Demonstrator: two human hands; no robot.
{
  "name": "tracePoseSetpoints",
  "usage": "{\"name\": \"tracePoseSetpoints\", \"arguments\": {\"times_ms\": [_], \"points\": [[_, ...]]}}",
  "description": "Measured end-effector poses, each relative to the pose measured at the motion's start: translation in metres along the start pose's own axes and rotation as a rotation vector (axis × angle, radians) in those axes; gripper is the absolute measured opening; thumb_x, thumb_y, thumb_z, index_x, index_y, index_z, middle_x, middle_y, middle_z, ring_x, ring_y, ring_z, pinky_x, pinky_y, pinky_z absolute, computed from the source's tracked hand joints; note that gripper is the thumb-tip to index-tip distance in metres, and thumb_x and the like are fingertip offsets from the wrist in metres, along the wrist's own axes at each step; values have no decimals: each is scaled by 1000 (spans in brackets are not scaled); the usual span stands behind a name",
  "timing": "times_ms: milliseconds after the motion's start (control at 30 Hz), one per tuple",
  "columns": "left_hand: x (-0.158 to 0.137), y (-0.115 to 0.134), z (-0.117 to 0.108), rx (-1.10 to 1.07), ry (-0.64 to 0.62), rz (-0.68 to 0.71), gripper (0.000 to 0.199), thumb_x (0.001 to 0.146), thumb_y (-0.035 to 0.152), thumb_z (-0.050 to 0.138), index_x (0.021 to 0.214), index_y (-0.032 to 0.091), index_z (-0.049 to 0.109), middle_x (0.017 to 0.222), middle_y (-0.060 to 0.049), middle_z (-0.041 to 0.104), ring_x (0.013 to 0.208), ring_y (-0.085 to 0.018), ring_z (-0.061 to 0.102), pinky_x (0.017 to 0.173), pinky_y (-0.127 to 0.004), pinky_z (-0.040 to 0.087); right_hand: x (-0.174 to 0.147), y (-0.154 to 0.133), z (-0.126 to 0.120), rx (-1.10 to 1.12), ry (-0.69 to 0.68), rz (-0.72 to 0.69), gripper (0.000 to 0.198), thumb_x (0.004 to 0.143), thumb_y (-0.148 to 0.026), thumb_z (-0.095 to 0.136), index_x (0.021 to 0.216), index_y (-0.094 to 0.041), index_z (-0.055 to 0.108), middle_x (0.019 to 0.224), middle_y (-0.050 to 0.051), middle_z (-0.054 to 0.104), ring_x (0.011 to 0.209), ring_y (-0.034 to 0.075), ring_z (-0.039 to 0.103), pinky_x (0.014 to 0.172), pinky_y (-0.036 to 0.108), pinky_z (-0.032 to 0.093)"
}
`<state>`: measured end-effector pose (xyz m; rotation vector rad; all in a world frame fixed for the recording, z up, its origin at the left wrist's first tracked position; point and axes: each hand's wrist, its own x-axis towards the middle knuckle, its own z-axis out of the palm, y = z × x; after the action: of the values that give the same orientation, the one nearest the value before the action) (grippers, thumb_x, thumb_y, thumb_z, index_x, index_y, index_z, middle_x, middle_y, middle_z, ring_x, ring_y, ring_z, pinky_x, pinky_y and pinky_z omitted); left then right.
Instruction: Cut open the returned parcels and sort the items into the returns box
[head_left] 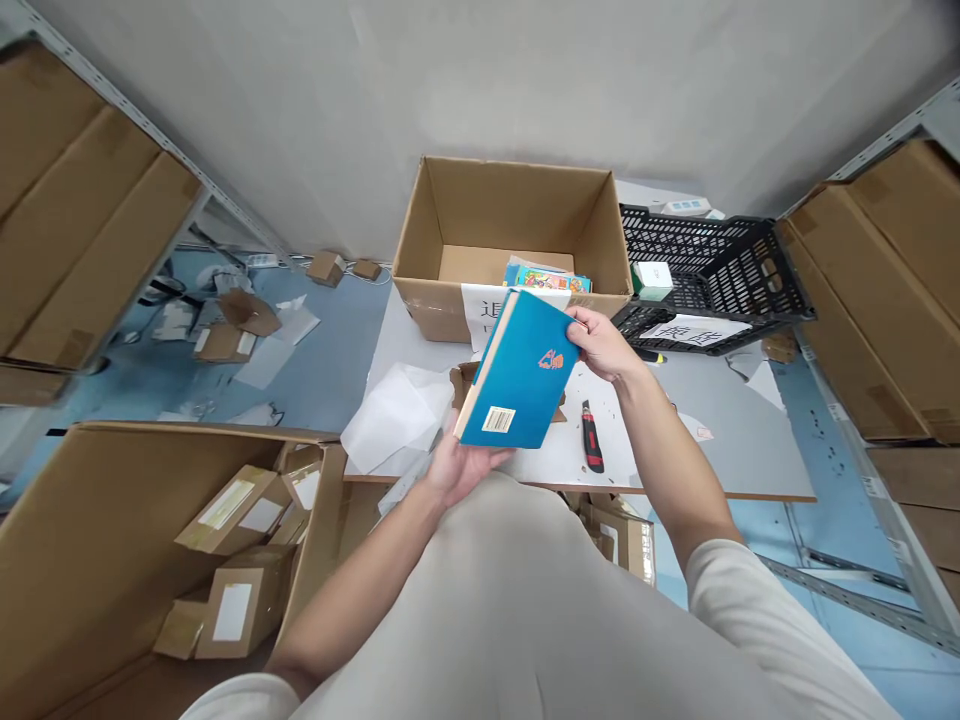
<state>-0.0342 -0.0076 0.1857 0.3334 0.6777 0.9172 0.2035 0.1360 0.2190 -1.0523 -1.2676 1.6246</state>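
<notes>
Blue book (523,375) is unwrapped, above the tabletop (750,455), outside the box (431,312) at 12 o'clock; printed items (553,280) already lie inside. Left grip (455,470) pinches its 7-o'clock corner; right grip (606,346), its 2-o'clock.

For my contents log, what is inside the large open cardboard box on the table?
Colourful printed items show in the cardboard box; its front wall hides their lower parts.

Blue book (517,375), closed, being held tilted over counter (750,455).
Cover is facing up, showing orange-red emblem (551,359) toward right, white barcode label (499,419) lower left; cream edge is running down left side.
</notes>
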Motion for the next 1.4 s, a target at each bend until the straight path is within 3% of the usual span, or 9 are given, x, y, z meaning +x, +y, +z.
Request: {"name": "tracePoseSetpoints", "arguments": {"times_ms": [67,200,600,833,933,1033,1133,1233,1400], "points": [[-2,2,-8,76,75,136,69,75,72,53,124,23,58,126,-12,61,109,-29,62,88,-44,51,-1,-6,-2,-53,48,47,44,64,-58,75,84,-21,62,56,-6,54,42,6,48,35,17,40],[0,-2,-25,335,256,218,57,69,52,73,114,19,64,106,-10,70,90,-22,68,75,-33,55,0,-12,0,-99,116,74,47,69,-65,66,85,-21,66,60,-3,61,43,9,53,33,18,40],[0,-6,-27,290,237,217,56,72,49,72,116,16,63,103,-10,71,90,-22,69,76,-34,56,-2,-12,-2,-76,125,67,62,70,-73,59,100,-19,69,71,4,71,52,16,63,37,23,46],[2,-9,-13,101,74,-17,33,74,44,72,89,14,67,83,-7,71,69,-13,66,64,-25,54,0,5,13,46,9,-10,76,59,-76,64,112,-23,62,98,8,71,89,24,69,67,34,56],[4,-14,-3,46,30,-131,28,73,40,75,82,15,67,77,-5,70,65,-13,65,64,-25,54,8,13,25,94,-87,-9,69,54,-65,76,108,-25,61,99,5,70,85,21,69,69,33,57],[2,-15,1,81,9,-179,30,74,39,73,93,17,68,90,-10,71,78,-19,68,73,-32,55,11,10,25,90,-150,23,62,54,-61,79,100,-23,62,91,3,70,76,17,68,63,29,57],[-2,-8,-3,111,55,2,51,74,54,67,112,20,63,115,-13,66,104,-27,64,85,-41,52,8,-2,16,8,-143,55,59,57,-61,77,97,-21,63,79,1,69,62,13,64,49,22,52],[-5,2,-15,146,151,271,71,68,73,59,116,20,59,116,-14,66,105,-29,63,85,-44,52,8,-17,7,-78,-98,89,49,63,-60,74,91,-21,65,66,-2,65,50,9,57,41,18,46],[-4,6,-27,293,299,354,47,67,50,75,99,17,63,85,-6,72,76,-18,69,76,-33,55,12,-32,1,-127,-63,91,42,66,-56,75,86,-20,69,62,-1,64,50,10,58,39,19,47]]}}
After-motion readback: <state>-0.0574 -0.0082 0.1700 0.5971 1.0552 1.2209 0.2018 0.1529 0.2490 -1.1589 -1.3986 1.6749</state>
